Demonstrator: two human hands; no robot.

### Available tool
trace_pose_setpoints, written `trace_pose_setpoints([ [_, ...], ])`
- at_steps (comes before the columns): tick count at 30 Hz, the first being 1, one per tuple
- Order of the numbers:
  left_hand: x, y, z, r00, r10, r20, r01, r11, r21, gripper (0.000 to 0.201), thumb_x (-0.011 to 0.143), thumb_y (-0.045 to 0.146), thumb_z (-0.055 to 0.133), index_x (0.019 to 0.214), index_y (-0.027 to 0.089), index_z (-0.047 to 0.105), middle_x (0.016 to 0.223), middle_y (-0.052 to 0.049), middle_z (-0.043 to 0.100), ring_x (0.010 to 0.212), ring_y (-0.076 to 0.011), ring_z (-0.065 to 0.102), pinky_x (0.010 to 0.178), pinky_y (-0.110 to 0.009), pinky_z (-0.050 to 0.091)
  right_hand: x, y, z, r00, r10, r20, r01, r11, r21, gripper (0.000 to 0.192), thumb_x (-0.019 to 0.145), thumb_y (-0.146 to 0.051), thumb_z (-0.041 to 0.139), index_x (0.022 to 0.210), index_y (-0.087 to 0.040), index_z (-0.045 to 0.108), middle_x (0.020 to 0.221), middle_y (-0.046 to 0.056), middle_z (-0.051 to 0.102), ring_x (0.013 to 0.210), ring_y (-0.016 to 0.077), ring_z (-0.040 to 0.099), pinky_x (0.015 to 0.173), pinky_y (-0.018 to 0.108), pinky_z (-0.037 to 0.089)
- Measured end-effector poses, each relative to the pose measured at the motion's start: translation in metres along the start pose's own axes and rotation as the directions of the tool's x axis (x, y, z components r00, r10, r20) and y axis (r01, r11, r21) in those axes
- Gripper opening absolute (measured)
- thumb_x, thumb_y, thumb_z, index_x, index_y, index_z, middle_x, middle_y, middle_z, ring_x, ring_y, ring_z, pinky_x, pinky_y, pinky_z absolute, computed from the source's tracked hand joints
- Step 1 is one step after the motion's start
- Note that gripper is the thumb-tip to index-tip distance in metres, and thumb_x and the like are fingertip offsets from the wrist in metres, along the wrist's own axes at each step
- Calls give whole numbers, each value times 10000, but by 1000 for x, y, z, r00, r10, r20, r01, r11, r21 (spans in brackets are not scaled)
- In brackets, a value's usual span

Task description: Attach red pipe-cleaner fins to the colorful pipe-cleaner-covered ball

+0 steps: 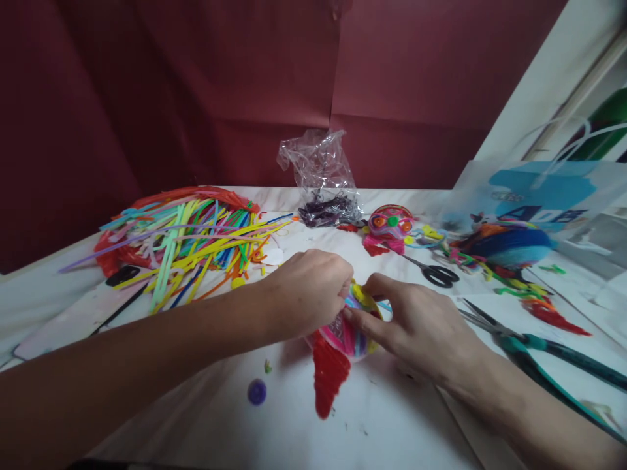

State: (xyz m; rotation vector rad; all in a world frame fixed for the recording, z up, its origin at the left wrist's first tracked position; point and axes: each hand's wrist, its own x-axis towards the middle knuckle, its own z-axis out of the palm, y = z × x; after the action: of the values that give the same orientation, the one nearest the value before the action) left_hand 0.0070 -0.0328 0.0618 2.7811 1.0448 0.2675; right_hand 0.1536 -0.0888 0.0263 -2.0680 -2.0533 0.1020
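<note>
Two hands | left, right | pinch pipe-cleaner figure

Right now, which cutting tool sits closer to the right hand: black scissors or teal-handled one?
The teal-handled tool, lying just beside the right hand and wrist. The black scissors lie farther back on the table, toward the finished pipe-cleaner figure.

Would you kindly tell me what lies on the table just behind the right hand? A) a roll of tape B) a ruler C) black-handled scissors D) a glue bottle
C: black-handled scissors lie on the white table just beyond the right hand, which together with the left hand grips a colourful pipe-cleaner piece.
</note>
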Motion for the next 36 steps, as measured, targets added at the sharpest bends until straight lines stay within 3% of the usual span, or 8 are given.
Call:
trace_pose_setpoints([
  [7, -1, -10, -2, 999, 48, -2, -48, 997, -55, 187, 642, 98, 494, 695, 179, 654, 618, 9, 643, 557, -119, 540, 484, -212, 319, 6, 2, -1, 1000, 6, 20, -7, 999, 40, 222, 806, -401, 421, 809, -212, 537, 772, 52, 651, 717, 242, 599, 573, 291, 328],
  [12, -4, -15, -5, 998, 54, 13, -54, 999, -6, 179, 655, 104, 483, 626, 173, 645, 531, 15, 602, 479, -102, 486, 454, -224, 258, 7, 4, 0, 1000, 1, 23, -3, 998, 60, 283, 797, -465, 413, 810, -213, 543, 784, 54, 653, 714, 247, 598, 576, 305, 354],
  [25, -2, -10, -2, 1000, 3, -2, -3, 999, 51, 166, 686, 130, 493, 647, 166, 651, 589, -13, 641, 529, -129, 519, 474, -239, 281, 9, 0, -5, 997, 43, 64, -43, 999, 7, 249, 762, -432, 395, 768, -218, 522, 735, 59, 631, 674, 248, 584, 574, 320, 358],
  [30, -1, -12, -1, 998, 50, -22, -50, 998, 25, 154, 697, 136, 503, 641, 162, 644, 566, -4, 624, 507, -119, 508, 468, -236, 277, 9, -3, -6, 997, 51, 64, -50, 999, -16, 213, 754, -395, 413, 764, -213, 523, 748, 63, 638, 668, 250, 586, 567, 320, 355],
  [33, -1, -13, -4, 997, 78, 24, -77, 997, -30, 142, 699, 131, 519, 628, 167, 636, 544, 13, 605, 500, -108, 505, 468, -229, 280, 9, -1, -7, 997, 18, 74, -20, 999, 25, 187, 763, -371, 437, 770, -210, 531, 727, 53, 630, 675, 241, 584, 578, 315, 367],
  [36, -1, -13, -6, 996, 32, 81, -27, 997, -66, 87, 697, 153, 560, 655, 180, 631, 580, 22, 607, 538, -118, 522, 493, -225, 308, 10, 6, -7, 995, -26, 93, 19, 996, 82, 183, 777, -357, 474, 830, -206, 561, 751, 45, 632, 708, 234, 586, 601, 309, 391],
])
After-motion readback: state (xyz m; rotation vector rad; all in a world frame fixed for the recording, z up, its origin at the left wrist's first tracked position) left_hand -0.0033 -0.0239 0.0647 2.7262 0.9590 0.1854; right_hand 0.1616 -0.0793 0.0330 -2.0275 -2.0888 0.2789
